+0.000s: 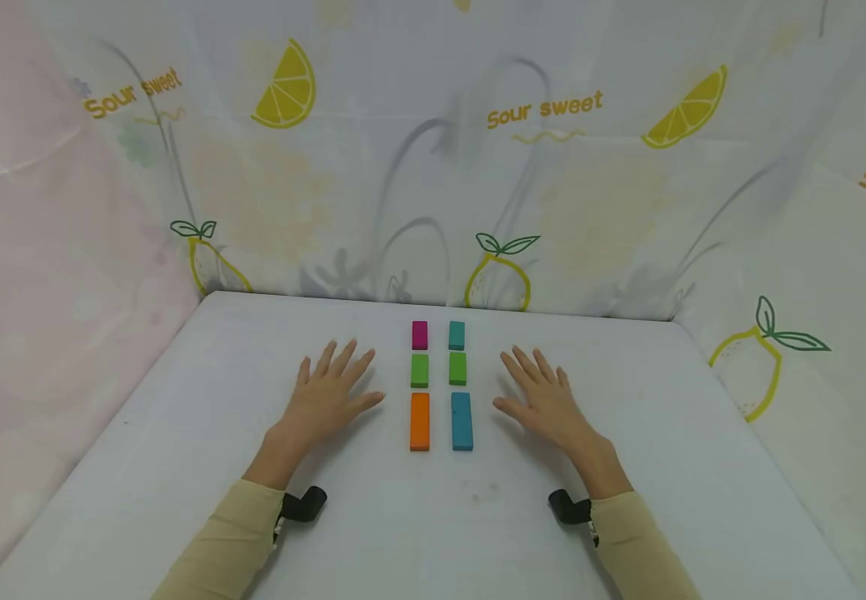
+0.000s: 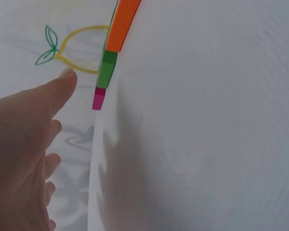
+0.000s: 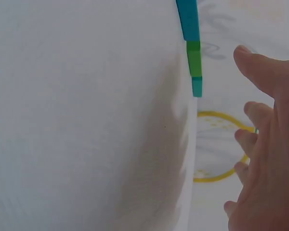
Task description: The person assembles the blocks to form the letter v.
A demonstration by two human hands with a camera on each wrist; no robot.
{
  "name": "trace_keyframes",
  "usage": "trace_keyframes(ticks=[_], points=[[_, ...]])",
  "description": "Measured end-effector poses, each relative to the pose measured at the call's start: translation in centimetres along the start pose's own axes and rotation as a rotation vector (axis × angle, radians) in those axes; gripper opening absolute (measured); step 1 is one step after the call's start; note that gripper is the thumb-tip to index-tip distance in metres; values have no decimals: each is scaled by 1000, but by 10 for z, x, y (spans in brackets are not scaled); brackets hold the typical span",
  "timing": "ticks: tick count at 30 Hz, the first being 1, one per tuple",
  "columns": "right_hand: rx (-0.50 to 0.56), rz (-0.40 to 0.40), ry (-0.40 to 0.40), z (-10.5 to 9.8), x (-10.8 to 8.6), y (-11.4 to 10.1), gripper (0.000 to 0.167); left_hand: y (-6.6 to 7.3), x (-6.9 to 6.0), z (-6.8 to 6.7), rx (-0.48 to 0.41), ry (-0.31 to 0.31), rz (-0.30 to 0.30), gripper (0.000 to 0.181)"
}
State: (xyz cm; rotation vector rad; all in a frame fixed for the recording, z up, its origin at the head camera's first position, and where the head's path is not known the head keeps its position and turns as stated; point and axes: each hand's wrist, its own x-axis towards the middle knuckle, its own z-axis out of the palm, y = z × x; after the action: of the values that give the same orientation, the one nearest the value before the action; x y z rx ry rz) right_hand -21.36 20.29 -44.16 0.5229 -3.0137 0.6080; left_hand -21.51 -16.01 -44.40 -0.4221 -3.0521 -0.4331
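Printed cloth (image 1: 372, 192), pinkish at far left and whitish elsewhere, hangs behind a white table (image 1: 417, 533); its pattern includes lemons and the words "Sour sweet". From left to right: a beige sleeve, the left sleeve (image 1: 226, 542), bears a black device (image 1: 305, 504) at the wrist. Beyond it, the left hand (image 1: 325, 397) is held above the table, fingers spread and extended, grasping nothing; its thumb points toward the blocks without touching them. Next comes the left column of blocks, far to near: magenta block (image 1: 420, 335), left green block (image 1: 420, 371) and, longest of the three, orange block (image 1: 420, 422). Just beside it, across a narrow gap, lies the right column: teal block (image 1: 457, 335), right green block (image 1: 458, 368) and long blue block (image 1: 462, 422). Farther right, the right hand (image 1: 548, 402) mirrors the left, raised above the table, fingers apart and unclenched, holding nothing. Its right sleeve (image 1: 638, 542), also beige, carries a second device (image 1: 569, 507).
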Motion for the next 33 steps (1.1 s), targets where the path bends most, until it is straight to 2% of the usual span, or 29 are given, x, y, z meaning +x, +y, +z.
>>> trace_keyframes(ticks=[12, 16, 20, 25, 33], points=[[12, -53, -43, 2, -1, -14, 80, 19, -3, 1, 26, -22, 73, 77], [15, -66, -70, 3, -1, -19, 80, 24, -5, 2, 14, -32, 117, 77], [16, -91, -96, 4, -2, -22, 82, 28, -6, 5, -5, -75, 155, 79], [29, -116, -127, 4, -4, -27, 85, 33, -6, 7, -19, -124, 169, 80], [19, -154, -168, 5, -5, -34, 83, 40, -9, 10, -22, -122, 214, 77]])
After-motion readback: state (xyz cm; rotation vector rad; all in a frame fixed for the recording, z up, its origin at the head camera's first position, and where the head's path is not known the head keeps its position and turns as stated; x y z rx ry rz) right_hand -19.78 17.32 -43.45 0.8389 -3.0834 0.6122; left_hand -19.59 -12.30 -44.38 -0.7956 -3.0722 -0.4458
